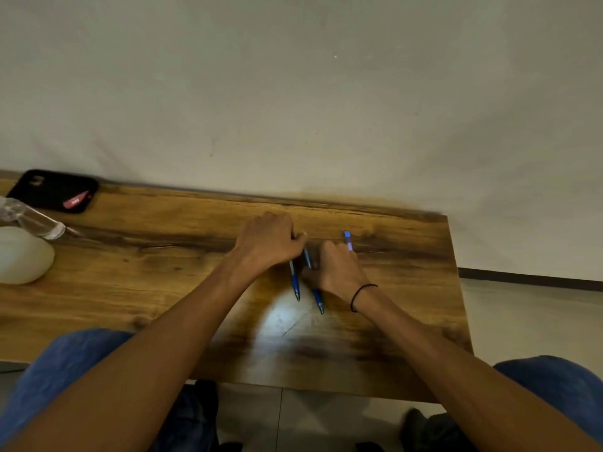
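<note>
Three blue pens were in hand. The left pen (295,283) was slim, with a pale upper barrel and a blue grip. Its top end sat under the curled fingers (298,238) of the left hand (270,239), and its dark tip pointed back toward the person, clear of those fingers. The middle pen (316,295), alike in look, lay just beside it and slightly splayed, its upper part running up between the two hands and partly hidden by the right hand (336,272). The right pen (347,240) showed only a pale blue and lilac end, jutting out beyond that hand's fingers (329,251) on the far side.
</note>
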`<state>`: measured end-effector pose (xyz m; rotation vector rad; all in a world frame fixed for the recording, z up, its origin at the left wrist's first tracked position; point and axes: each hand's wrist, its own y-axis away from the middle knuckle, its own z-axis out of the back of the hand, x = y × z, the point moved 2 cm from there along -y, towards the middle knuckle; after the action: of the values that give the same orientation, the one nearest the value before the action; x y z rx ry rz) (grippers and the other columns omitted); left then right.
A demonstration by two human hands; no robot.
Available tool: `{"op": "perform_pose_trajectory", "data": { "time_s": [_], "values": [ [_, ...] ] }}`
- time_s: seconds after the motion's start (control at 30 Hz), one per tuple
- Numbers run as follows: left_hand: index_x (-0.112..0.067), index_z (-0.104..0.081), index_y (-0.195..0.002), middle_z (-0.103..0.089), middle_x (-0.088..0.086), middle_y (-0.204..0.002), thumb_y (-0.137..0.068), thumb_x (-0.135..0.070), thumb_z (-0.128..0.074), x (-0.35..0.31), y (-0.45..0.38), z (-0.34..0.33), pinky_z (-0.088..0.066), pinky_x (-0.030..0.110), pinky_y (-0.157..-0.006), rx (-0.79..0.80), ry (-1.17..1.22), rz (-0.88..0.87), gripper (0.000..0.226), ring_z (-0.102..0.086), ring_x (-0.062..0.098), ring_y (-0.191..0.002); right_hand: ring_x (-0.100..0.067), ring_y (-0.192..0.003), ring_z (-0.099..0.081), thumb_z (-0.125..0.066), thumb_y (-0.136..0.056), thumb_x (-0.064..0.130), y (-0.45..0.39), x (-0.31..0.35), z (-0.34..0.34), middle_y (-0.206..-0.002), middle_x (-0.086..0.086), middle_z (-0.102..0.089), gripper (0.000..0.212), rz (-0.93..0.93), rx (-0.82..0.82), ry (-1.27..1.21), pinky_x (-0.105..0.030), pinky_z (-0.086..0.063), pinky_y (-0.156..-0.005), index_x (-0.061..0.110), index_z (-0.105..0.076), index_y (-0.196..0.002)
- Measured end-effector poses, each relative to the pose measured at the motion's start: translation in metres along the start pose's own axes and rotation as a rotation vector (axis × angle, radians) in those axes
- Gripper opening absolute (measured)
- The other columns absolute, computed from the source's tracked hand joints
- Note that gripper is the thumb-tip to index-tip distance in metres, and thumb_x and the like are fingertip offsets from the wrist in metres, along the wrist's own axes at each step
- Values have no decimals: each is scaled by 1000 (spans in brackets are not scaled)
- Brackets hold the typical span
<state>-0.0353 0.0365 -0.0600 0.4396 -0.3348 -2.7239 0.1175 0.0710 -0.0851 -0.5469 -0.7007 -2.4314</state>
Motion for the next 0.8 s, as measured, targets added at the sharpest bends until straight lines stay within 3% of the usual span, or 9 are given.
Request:
{"op": "perform_pose_trajectory", "data": {
  "time_s": [0.1,0.2,0.27,0.37,0.43,0.53,0.6,0.8],
  "values": [
    [-25,-69,-80,-68,-5,-71,-99,-63,-55,1,-5,6,-44,31,-61,111,109,43,45,-66,18,-74,-11,-53,-55,-77,-86,28,-2,0,10,-57,5,-55,35,-73,-59,-152,-23,-38,-48,21,-54,-62],
    [-28,-75,-81,-77,-2,-83,-99,-57,-63,-6,-10,4,-59,35,-75,213,477,80,36,-74,17,-82,-12,-62,-63,-78,-87,29,-2,1,19,-64,1,-64,26,-67,-146,-258,-33,-51,-54,14,-64,-70],
    [-24,-76,-84,-78,2,-87,-101,-43,-67,-13,-9,1,-58,37,-78,189,663,56,27,-73,19,-85,-7,-61,-63,-79,-87,22,-1,2,22,-65,4,-67,19,-40,-157,-312,-30,-52,-55,16,-67,-74],
    [-12,-78,-84,-80,8,-84,-103,-29,-68,-15,-12,-3,-60,46,-81,93,684,-11,28,-76,26,-84,-13,-62,-71,-76,-88,16,-5,1,27,-69,-3,-73,11,-13,-143,-341,-37,-60,-59,13,-72,-78],
    [-15,-82,-88,-81,2,-82,-102,-27,-69,-12,-15,-3,-61,42,-82,71,707,-11,23,-77,21,-84,-23,-65,-75,-73,-93,12,-12,-6,36,-72,-8,-77,9,-35,-169,-472,-43,-64,-62,9,-72,-84],
    [-23,-84,-94,-82,-5,-81,-100,-28,-73,-11,-17,-3,-60,30,-78,75,773,-9,14,-78,9,-79,-30,-69,-78,-71,-97,7,-20,-16,51,-79,-13,-78,6,-113,-221,-777,-34,-62,-56,9,-68,-92],
    [-26,-84,-93,-82,-7,-80,-98,-28,-75,-14,-16,-3,-60,30,-76,76,785,-44,10,-78,7,-78,-38,-74,-78,-71,-97,7,-22,-18,55,-88,-23,-77,4,-120,-212,-894,-31,-60,-55,4,-69,-98],
    [-18,-85,-96,-82,-2,-84,-98,-23,-75,-24,-10,-4,-64,42,-80,55,748,-75,11,-79,17,-83,-26,-67,-76,-77,-93,8,-28,-15,48,-81,-18,-74,10,-85,-198,-901,-34,-63,-58,2,-70,-89]
  ]
}}
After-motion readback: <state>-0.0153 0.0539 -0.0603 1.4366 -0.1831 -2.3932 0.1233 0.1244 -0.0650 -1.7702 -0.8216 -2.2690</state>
